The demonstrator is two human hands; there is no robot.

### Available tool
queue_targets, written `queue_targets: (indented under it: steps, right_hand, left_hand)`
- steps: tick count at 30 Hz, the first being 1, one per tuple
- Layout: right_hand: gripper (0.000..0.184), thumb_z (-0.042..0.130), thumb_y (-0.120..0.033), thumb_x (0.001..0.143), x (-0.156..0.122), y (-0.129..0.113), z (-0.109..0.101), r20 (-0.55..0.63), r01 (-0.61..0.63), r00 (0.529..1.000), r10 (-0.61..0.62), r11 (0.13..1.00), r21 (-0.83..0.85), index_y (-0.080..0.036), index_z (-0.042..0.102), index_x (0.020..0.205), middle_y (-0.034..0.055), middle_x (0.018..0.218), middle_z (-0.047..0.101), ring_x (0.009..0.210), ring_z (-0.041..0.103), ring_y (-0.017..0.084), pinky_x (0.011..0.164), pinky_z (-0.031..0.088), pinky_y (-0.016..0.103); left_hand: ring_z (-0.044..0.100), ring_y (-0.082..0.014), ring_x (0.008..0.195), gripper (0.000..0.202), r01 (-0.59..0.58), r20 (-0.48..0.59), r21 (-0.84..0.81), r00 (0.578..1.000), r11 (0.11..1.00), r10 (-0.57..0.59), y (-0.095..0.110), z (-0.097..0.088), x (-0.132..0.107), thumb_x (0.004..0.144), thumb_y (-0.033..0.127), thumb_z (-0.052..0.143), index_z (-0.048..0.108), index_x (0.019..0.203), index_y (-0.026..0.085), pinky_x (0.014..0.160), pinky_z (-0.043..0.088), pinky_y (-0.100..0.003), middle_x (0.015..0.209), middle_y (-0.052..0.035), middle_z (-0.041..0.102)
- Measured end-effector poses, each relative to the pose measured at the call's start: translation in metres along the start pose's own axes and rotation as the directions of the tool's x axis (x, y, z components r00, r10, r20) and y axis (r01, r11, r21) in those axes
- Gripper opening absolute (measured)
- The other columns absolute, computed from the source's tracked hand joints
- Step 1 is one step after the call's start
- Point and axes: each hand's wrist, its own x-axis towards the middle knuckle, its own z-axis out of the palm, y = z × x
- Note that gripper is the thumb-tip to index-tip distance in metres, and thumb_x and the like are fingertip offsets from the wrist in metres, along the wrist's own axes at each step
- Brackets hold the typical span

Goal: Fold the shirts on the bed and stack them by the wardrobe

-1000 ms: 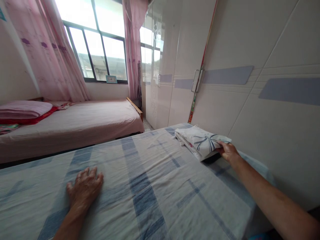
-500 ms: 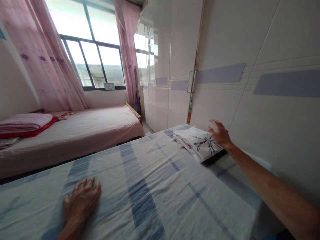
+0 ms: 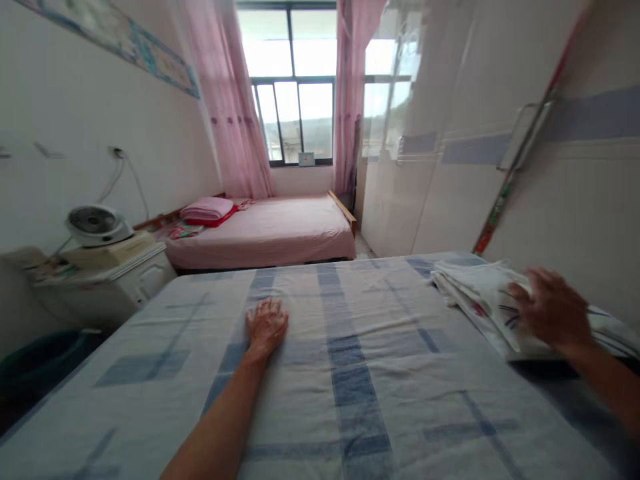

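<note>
While my left hand (image 3: 267, 327) splays on the sheet (image 3: 300, 393), far bed (image 3: 290, 230) beyond, I can't tell if my right hand (image 3: 553, 310) grips folded cloth (image 3: 470, 283).

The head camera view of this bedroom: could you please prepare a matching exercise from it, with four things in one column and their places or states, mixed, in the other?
Column one
1. left hand
2. right hand
3. folded white cloth
4. fan

Column two
A. on top of a pale box
B. blurred, over or against some fabric, contact unclear
C. palm down on the blue-and-white sheet
D. lying near the wardrobe

Right pairs: 1-C, 2-B, 3-D, 4-A
</note>
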Motion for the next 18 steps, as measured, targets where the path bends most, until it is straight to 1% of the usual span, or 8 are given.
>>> queue_targets:
  steps: [1, 3, 5, 7, 10, 13, 15, 18]
  right_hand:
    - [0.061, 0.030, -0.052, 0.089, -0.004, -0.021, 0.004, 0.015, 0.069, 0.998, -0.069, 0.997, -0.023, -0.027, 0.030, 0.144, 0.0035, 0.150, 0.033, 0.138, 0.023, 0.036, 0.113, 0.018, 0.059]
    - [0.056, 0.029, -0.049, 0.091, -0.017, -0.062, 0.019, 0.192, 0.228, 0.955, -0.226, 0.974, 0.012, -0.030, 0.032, 0.143, 0.0008, 0.149, 0.036, 0.135, 0.033, 0.030, 0.112, 0.029, 0.050]
    - [0.054, 0.029, -0.050, 0.091, -0.027, -0.094, 0.045, 0.408, 0.344, 0.848, -0.338, 0.937, 0.062, -0.027, 0.039, 0.139, 0.0030, 0.148, 0.037, 0.135, 0.034, 0.026, 0.111, 0.030, 0.046]
    - [0.056, 0.027, -0.050, 0.092, -0.028, -0.108, 0.078, 0.539, 0.370, 0.776, -0.327, 0.929, 0.030, -0.023, 0.043, 0.138, 0.0073, 0.148, 0.037, 0.137, 0.031, 0.024, 0.112, 0.027, 0.044]
    - [0.058, 0.024, -0.046, 0.092, -0.012, -0.100, 0.126, 0.613, 0.262, 0.781, -0.117, 0.953, -0.152, -0.018, 0.042, 0.139, 0.0117, 0.148, 0.037, 0.138, 0.029, 0.024, 0.111, 0.026, 0.047]
    - [0.060, 0.025, -0.048, 0.090, 0.008, -0.081, 0.159, 0.619, 0.149, 0.781, 0.083, 0.938, -0.314, -0.020, 0.039, 0.141, 0.0108, 0.149, 0.034, 0.137, 0.029, 0.028, 0.108, 0.027, 0.054]
    - [0.062, 0.026, -0.051, 0.089, 0.019, -0.073, 0.168, 0.625, 0.117, 0.768, 0.139, 0.929, -0.351, -0.020, 0.039, 0.141, 0.0099, 0.151, 0.031, 0.137, 0.029, 0.030, 0.109, 0.025, 0.053]
    - [0.060, 0.028, -0.051, 0.088, 0.036, -0.068, 0.171, 0.663, 0.125, 0.742, 0.100, 0.951, -0.283, -0.020, 0.046, 0.137, 0.0085, 0.147, 0.039, 0.135, 0.033, 0.026, 0.111, 0.026, 0.045]
  left_hand:
    - [0.036, -0.0252, 0.133, 0.045, 0.009, 0.000, -0.010, 1.000, 1.000, -0.009, 0.000, 0.000, 0.000, 0.091, 0.034, 0.035, 0.050, 0.132, 0.021, 0.108, 0.026, -0.051, 0.144, -0.0102, 0.044]
    - [0.034, -0.0261, 0.134, 0.046, 0.034, 0.001, -0.021, 0.999, 0.999, -0.034, -0.002, -0.001, 0.003, 0.092, 0.036, 0.035, 0.049, 0.133, 0.022, 0.108, 0.024, -0.053, 0.145, -0.0101, 0.043]
    - [0.030, -0.0278, 0.136, 0.047, 0.055, -0.001, -0.022, 0.998, 0.998, -0.055, -0.007, -0.002, 0.009, 0.092, 0.041, 0.034, 0.048, 0.134, 0.025, 0.108, 0.022, -0.056, 0.146, -0.0097, 0.041]
    - [0.026, -0.0305, 0.138, 0.050, 0.057, 0.004, -0.019, 0.998, 0.998, -0.057, -0.016, -0.003, 0.019, 0.092, 0.047, 0.032, 0.047, 0.135, 0.027, 0.107, 0.019, -0.061, 0.148, -0.0095, 0.037]
    - [0.021, -0.0337, 0.140, 0.056, 0.082, 0.075, -0.014, 0.994, 0.997, -0.081, -0.035, -0.002, 0.039, 0.091, 0.054, 0.029, 0.044, 0.138, 0.028, 0.106, 0.016, -0.063, 0.152, -0.0098, 0.030]
    - [0.018, -0.0334, 0.141, 0.063, 0.094, 0.153, -0.017, 0.984, 0.995, -0.090, -0.050, 0.001, 0.055, 0.089, 0.059, 0.024, 0.037, 0.142, 0.026, 0.107, 0.015, -0.062, 0.153, -0.0100, 0.027]
    - [0.018, -0.0327, 0.141, 0.066, 0.087, 0.162, -0.022, 0.983, 0.996, -0.082, -0.055, 0.004, 0.060, 0.089, 0.061, 0.024, 0.035, 0.143, 0.025, 0.108, 0.015, -0.060, 0.153, -0.0100, 0.026]
    - [0.022, -0.0321, 0.140, 0.064, 0.091, 0.115, -0.034, 0.990, 0.995, -0.086, -0.058, 0.006, 0.062, 0.089, 0.059, 0.026, 0.040, 0.141, 0.025, 0.108, 0.016, -0.060, 0.152, -0.0096, 0.029]
